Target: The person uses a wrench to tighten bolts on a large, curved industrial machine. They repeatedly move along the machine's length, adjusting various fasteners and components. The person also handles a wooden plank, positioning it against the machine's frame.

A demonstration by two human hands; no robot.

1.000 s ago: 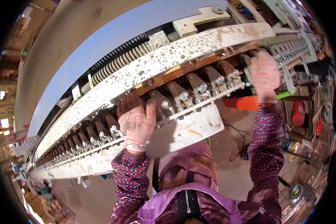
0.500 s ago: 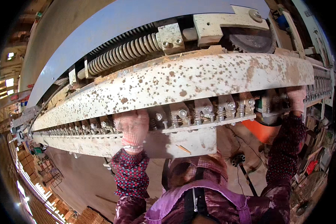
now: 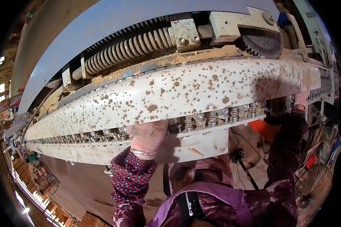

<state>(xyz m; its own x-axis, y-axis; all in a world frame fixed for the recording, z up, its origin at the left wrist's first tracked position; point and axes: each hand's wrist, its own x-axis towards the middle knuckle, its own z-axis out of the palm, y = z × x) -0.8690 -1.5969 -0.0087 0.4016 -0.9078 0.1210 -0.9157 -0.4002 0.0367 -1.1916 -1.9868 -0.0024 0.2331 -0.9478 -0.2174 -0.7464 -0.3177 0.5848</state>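
Note:
A long white board (image 3: 185, 90), speckled with brown spots, stretches across in front of me. My left hand (image 3: 149, 138), in a pale pink knitted glove, is up against the board's near lower edge. Its fingers are hidden by that edge. Far to the right, my right hand (image 3: 301, 99), also gloved in pink, is at the board's near edge close to its right end, and its fingers cannot be made out. Under the board runs a row of small coil springs and bolts (image 3: 213, 119). Below them, a pencil (image 3: 195, 151) lies on a white ledge (image 3: 170, 153).
Beyond the board are a large coil spring (image 3: 129, 49), a metal block (image 3: 185, 34), a dark toothed wheel (image 3: 263, 43) and a blue-grey cover (image 3: 113, 22). Sawdust (image 3: 212, 53) lies along the machine. An orange object (image 3: 262, 129) and a black stand (image 3: 248, 172) are below right.
The board's brown spots have shifted right against the machine behind it. My left hand has moved slightly right, its wrist turning. My right hand remains near the board's right end.

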